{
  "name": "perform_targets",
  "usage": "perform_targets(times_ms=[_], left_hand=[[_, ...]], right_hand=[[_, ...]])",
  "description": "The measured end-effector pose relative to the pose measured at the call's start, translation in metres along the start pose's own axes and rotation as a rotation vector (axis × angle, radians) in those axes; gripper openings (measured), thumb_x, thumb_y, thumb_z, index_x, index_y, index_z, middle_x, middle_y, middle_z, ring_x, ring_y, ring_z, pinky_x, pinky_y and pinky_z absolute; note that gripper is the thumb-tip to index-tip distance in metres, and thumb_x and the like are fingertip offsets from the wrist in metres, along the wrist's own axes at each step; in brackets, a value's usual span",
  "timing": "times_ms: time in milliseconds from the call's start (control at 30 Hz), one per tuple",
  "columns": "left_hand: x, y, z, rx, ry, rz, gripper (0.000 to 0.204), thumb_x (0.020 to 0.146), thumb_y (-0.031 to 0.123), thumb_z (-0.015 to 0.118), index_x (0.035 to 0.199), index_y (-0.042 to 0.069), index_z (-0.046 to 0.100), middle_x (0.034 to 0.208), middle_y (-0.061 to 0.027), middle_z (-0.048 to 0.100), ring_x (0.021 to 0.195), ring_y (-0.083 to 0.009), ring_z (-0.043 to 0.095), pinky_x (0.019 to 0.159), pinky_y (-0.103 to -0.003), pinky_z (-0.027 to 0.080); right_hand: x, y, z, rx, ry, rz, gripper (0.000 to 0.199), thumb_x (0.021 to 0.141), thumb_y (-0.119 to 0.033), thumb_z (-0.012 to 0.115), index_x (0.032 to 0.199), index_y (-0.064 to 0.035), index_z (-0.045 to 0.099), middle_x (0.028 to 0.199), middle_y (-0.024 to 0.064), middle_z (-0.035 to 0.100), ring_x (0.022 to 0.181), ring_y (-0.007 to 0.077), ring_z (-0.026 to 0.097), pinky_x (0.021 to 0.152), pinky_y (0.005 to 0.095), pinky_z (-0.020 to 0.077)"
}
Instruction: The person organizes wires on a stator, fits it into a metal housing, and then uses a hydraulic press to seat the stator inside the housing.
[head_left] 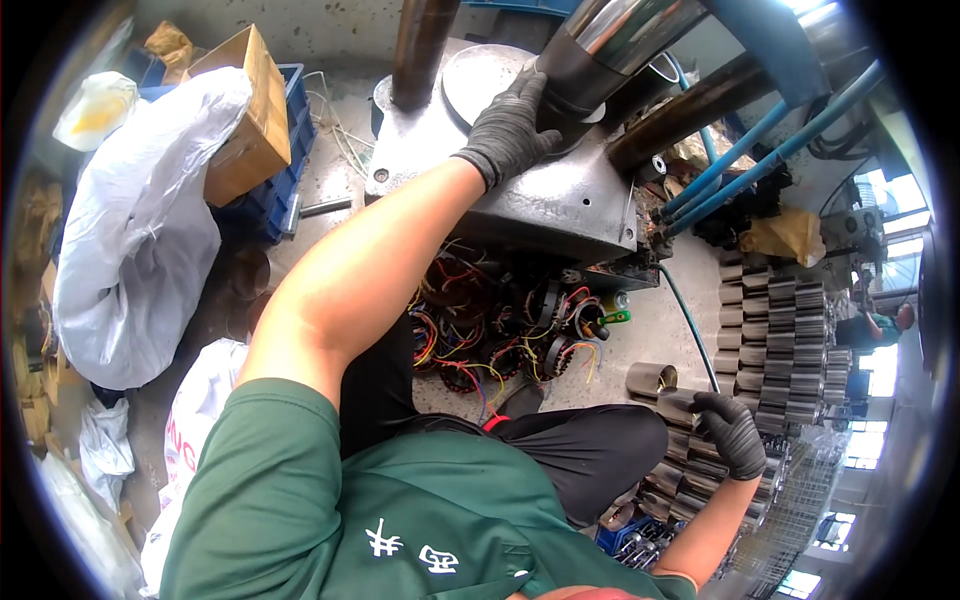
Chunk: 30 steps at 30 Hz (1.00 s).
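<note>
Left hand (510, 125) in a dark knit glove, at 12 o'clock of the view, is wrapped around the lower end of a dark steel cylindrical sleeve (585, 65) that sits tilted on the grey metal press base (560, 205); the fingers curl around the sleeve's rim, a grasp and not just a touch. Right hand (733, 432), also in a dark glove, is at 4 o'clock, closed over one short grey metal tube (680, 405) at the top of a stack of similar grey metal tubes (690, 470). Another loose tube (651, 378) lies just beside, at 3 o'clock from the person's knee. A pile of wound stator coils with red, yellow and black wires (500, 330) lies on the floor at centre, below the press base. Rows of ribbed grey stator cores (785, 345) stand at 3 o'clock. A white plastic sack (140, 240) sits at 9 o'clock, a brown cardboard box (250, 110) on a blue plastic crate (275, 200) at 10 o'clock. Blue hoses (760, 135) run at 2 o'clock. Judgement: to do this well, keep the left grip steady so the sleeve stays seated square on the base, keep the fingers clear of the sleeve's underside, and lift the picked tube straight off the stack so its neighbours don't roll.
</note>
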<state>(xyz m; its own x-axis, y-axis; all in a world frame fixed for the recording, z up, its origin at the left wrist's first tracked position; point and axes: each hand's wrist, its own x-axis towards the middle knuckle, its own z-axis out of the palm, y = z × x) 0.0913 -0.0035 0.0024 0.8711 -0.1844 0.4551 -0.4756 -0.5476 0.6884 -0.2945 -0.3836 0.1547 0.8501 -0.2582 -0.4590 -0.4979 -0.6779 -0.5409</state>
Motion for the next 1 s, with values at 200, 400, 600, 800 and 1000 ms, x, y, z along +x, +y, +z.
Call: perform_targets(times_ms=[200,400,600,800,1000], left_hand=[[0.002,-0.001,0.003,0.006,0.016,0.016,0.093,0.086,0.029,0.082,0.159,0.001,0.033,0.161,-0.0232,0.04,0.146,-0.0391,0.045,0.123,-0.042,0.038],[0.001,0.001,0.0,0.012,-0.004,-0.011,0.092,0.086,0.029,0.082,0.158,0.0,0.033,0.162,-0.0232,0.04,0.146,-0.0392,0.045,0.124,-0.043,0.038],[0.0,-0.002,-0.002,0.0,-0.011,0.012,0.092,0.086,0.028,0.082,0.158,0.0,0.033,0.162,-0.0234,0.04,0.146,-0.0385,0.045,0.124,-0.042,0.037],[0.004,-0.009,0.0,-0.055,-0.004,0.037,0.088,0.086,0.03,0.082,0.157,0.001,0.037,0.164,-0.0201,0.039,0.144,-0.0402,0.047,0.122,-0.044,0.039],[-0.001,-0.012,-0.015,-0.054,-0.032,-0.035,0.079,0.087,0.027,0.081,0.155,0.008,0.044,0.157,-0.0204,0.045,0.144,-0.0361,0.048,0.122,-0.043,0.04]], right_hand=[[-0.001,0.0,0.004,0.05,0.064,-0.023,0.03,0.098,-0.008,0.058,0.124,-0.0007,0.07,0.108,0.0077,0.076,0.076,0.012,0.069,0.067,0.0263,0.0553],[0.001,0.001,-0.001,0.067,0.139,-0.025,0.031,0.099,-0.01,0.059,0.127,-0.0013,0.069,0.111,0.0087,0.076,0.078,0.0125,0.068,0.067,0.0273,0.0542],[0.005,0.006,0.002,0.044,0.216,-0.128,0.031,0.099,-0.006,0.063,0.128,0.0001,0.07,0.109,0.0106,0.077,0.086,0.0147,0.07,0.078,0.0292,0.0562],[0.004,-0.01,0.0,0.055,0.288,-0.144,0.029,0.101,-0.009,0.059,0.127,-0.004,0.071,0.113,0.0054,0.075,0.086,0.0117,0.067,0.075,0.0268,0.053],[0.001,-0.008,0.001,-0.047,0.057,-0.077,0.027,0.093,-0.003,0.06,0.116,-0.0015,0.073,0.1,0.0069,0.076,0.086,0.0113,0.069,0.074,0.0251,0.0528]])
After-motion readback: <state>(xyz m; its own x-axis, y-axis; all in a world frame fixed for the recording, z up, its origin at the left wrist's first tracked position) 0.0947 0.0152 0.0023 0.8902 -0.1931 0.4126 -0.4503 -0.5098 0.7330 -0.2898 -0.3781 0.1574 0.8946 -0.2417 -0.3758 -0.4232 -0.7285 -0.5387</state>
